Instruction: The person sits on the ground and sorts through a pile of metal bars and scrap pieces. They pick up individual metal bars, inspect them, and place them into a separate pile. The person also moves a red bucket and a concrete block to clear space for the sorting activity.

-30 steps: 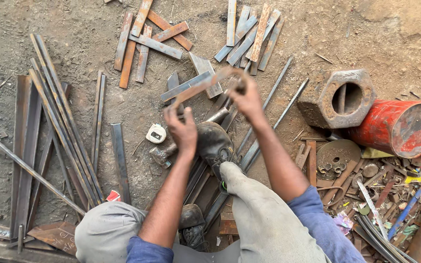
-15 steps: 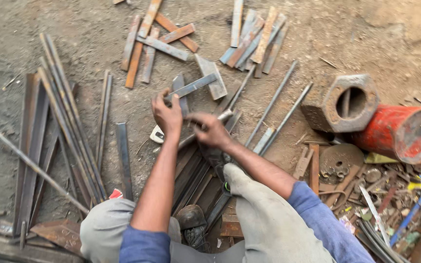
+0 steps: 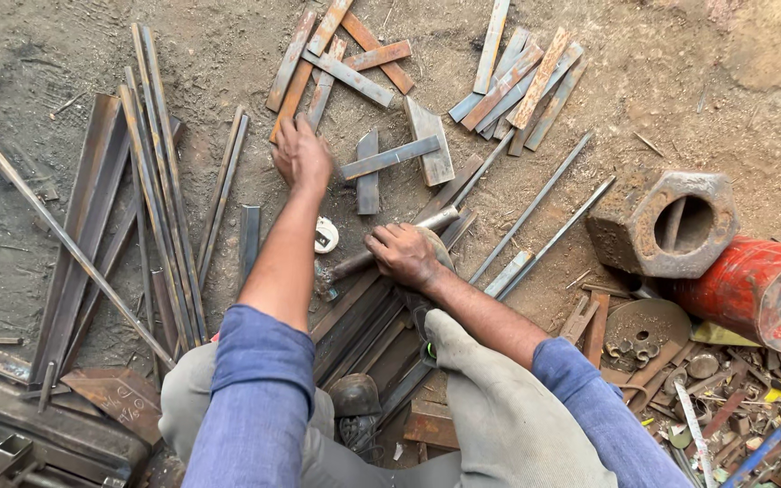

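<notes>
While the left hand (image 3: 301, 155) reaches out with loose fingers over a rusty flat bar (image 3: 293, 90), the right hand (image 3: 402, 254) grips a round metal pipe (image 3: 390, 239) on the dirt.

Two hands: left hand (image 3: 301, 155), right hand (image 3: 403, 254). One large rusty hexagonal nut (image 3: 663, 224). One red drum (image 3: 759, 291) lying on its side. One white tape measure (image 3: 324, 236). Two heaps of short flat metal strips (image 3: 519, 79); individual strips too overlapped to count exactly.
</notes>
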